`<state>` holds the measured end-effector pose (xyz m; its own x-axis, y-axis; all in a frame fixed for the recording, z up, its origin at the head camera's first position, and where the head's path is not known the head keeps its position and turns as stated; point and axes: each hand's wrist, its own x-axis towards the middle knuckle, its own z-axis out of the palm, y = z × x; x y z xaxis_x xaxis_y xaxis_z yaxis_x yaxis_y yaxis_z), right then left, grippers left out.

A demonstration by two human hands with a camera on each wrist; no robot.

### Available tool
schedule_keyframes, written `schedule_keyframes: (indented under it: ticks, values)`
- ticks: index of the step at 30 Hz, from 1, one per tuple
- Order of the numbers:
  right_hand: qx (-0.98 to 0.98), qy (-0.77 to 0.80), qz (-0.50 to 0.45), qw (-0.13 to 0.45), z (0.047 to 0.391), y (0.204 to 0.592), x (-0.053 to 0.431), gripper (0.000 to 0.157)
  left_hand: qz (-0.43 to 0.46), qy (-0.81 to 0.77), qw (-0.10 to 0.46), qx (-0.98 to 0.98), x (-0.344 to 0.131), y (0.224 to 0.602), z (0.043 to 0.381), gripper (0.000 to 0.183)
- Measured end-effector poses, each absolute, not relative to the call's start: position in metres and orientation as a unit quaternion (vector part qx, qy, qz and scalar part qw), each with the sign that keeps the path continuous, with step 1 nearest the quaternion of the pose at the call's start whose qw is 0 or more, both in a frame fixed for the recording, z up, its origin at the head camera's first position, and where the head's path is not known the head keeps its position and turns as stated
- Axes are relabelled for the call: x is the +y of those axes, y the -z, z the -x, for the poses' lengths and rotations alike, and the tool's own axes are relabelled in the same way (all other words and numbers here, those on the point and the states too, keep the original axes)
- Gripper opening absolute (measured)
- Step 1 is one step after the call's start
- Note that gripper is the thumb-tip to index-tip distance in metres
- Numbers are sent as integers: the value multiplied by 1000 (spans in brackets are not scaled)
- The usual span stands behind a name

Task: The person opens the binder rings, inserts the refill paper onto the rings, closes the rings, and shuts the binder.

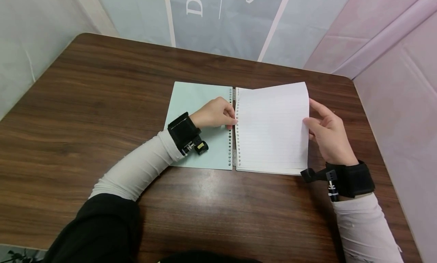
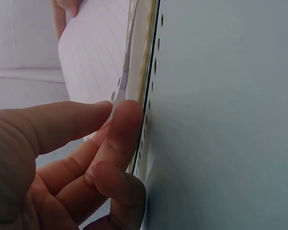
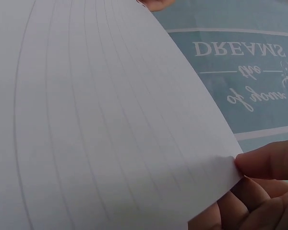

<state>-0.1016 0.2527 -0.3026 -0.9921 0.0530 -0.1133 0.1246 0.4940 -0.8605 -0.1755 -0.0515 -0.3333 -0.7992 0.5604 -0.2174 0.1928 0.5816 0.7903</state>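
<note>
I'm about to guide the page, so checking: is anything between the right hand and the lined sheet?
Nothing visible: the right hand pinches the lined sheet directly by its outer edge. The left hand is at the opposite, punched edge, not between them.

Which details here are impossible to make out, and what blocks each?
- Head view: part of the pale green rectangular cover, hidden by the left grip and black wrist strap.
- Head view: part of the right grip, behind the white lined paper sheet.
- Head view: count of lower sheets, covered by it.
- Head view: dark bottom-left object, cut off by the edge.
</note>
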Motion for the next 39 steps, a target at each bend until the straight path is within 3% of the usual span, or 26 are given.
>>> schedule_keyframes:
  ticks: [17, 31, 39]
  values:
    - [861, 487, -88, 117, 118, 314, 259, 55, -184, -385, 246, 870, -49, 336, 184, 24]
    - [879, 462, -59, 99, 117, 318, 257, 55, -135, -436, 245, 855, -46, 335, 191, 16]
    - [867, 485, -69, 95, 117, 319, 260, 51, -160, -409, 216, 872, -46, 326, 190, 18]
